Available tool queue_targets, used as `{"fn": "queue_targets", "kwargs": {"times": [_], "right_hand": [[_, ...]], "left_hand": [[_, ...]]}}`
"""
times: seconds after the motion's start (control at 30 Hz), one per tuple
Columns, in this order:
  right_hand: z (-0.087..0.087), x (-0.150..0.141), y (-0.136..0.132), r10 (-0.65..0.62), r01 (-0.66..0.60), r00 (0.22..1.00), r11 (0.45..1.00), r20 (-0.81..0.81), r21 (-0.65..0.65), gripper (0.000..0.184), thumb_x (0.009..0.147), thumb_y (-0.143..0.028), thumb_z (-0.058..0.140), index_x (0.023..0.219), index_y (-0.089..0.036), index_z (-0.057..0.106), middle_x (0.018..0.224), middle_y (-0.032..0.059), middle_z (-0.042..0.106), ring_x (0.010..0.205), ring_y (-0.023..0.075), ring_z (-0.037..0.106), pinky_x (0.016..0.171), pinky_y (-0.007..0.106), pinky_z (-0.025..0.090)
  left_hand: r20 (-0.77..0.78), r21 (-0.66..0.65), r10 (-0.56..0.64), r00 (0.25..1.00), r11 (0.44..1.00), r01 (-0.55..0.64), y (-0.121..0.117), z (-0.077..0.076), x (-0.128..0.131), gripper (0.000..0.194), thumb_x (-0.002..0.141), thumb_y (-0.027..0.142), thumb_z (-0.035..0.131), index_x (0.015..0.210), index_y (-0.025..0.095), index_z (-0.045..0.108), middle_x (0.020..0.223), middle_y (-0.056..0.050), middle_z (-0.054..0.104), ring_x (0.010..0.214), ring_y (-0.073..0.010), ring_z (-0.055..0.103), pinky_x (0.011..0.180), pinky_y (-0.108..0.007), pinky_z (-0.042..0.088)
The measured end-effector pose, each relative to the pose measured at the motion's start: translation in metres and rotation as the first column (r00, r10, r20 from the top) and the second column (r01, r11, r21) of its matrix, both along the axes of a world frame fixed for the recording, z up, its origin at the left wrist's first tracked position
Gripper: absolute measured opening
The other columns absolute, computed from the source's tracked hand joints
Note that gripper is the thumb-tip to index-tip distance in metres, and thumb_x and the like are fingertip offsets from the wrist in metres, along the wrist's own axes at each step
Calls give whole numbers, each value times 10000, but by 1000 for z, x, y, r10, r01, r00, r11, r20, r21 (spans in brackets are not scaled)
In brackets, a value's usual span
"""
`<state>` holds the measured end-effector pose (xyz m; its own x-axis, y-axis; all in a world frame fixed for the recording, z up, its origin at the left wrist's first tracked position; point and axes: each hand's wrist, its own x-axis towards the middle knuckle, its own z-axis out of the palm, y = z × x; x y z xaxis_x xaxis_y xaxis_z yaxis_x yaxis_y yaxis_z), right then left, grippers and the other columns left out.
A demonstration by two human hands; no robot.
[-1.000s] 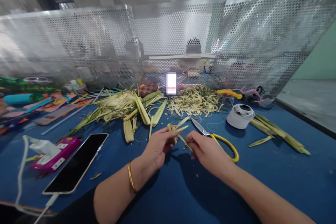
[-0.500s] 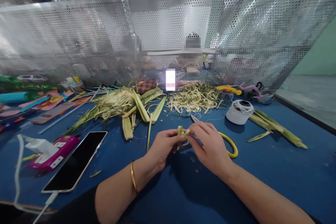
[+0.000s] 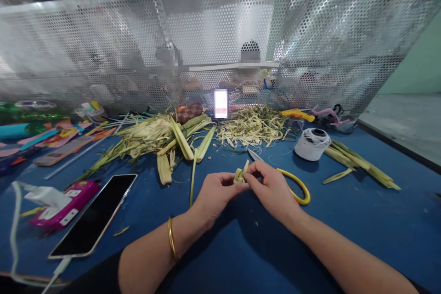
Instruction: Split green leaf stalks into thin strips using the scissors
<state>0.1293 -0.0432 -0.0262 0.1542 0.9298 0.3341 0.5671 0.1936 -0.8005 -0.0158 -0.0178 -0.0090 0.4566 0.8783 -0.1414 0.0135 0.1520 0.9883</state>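
Between my two hands is a small folded strip of pale green plant leaf [image 3: 239, 175], bent into a loop with one end sticking up. My left hand [image 3: 218, 193] is closed, pinching the loop between thumb and fingers. From the other side, my right hand [image 3: 270, 188] pinches the strip's upright end with thumb and forefinger. Partly behind my right hand lie scissors [image 3: 303, 188] with a yellow handle, their blade tip pointing away. A spool of white thread [image 3: 312, 144] stands to the right, a loose strand trailing from it.
Behind my hands lie a heap of leaf stalks [image 3: 148, 138] and a pile of thin peelings [image 3: 255, 126]. On the left are a phone [image 3: 94, 213] on a cable and a magenta power strip [image 3: 65, 204]. More stalks [image 3: 365, 165] lie right. A perforated screen [image 3: 206, 27] bounds the back.
The strip has turned in my fingers, and its free end now points up. My right hand has shifted slightly down. The view has moved a little.
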Motion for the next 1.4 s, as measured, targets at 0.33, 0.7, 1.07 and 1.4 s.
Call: {"fn": "queue_targets", "kwargs": {"times": [0.33, 0.7, 1.07, 1.4], "right_hand": [[13, 14, -9, -96, -48, 932, 923, 348, 382, 124, 875, -302, 556, 841, -217, 640, 877, 43, 660, 859, 197, 597, 760, 332, 397], [15, -2, -17, -173, -265, 665, 855, 726, 446, 219, 904, -144, 471, 765, -179, 637, 719, 42, 646, 672, 160, 553, 707, 332, 329], [0, -4, -5, -77, 54, 957, 995, -279, -88, 255, 766, -430, 598, 677, -192, 594, 560, -24, 554, 516, 133, 501, 516, 257, 395], [6, 5, -3, -118, 111, 967, 993, -226, -41, 247, 706, -432, 639, 714, -186, 659, 635, 5, 587, 591, 150, 496, 565, 274, 391]], "left_hand": [[190, -200, 144, 971, 974, -105, 9, -5, -3, 278, 617, 356, 791, 693, 107, 695, 649, -26, 613, 506, -64, 467, 521, -201, 398], [219, -292, 178, 959, 950, -109, 7, -5, -2, 239, 587, 293, 810, 736, 133, 715, 713, -41, 676, 617, -108, 589, 575, -211, 430], [201, -253, 232, 952, 951, -178, 8, -6, 0, 252, 608, 301, 788, 805, 151, 740, 714, -42, 703, 583, -92, 554, 584, -210, 410], [94, -101, 149, 984, 985, -139, 8, -9, -1, 313, 662, 348, 739, 883, 127, 720, 704, -36, 688, 621, -115, 575, 591, -225, 426]]}}
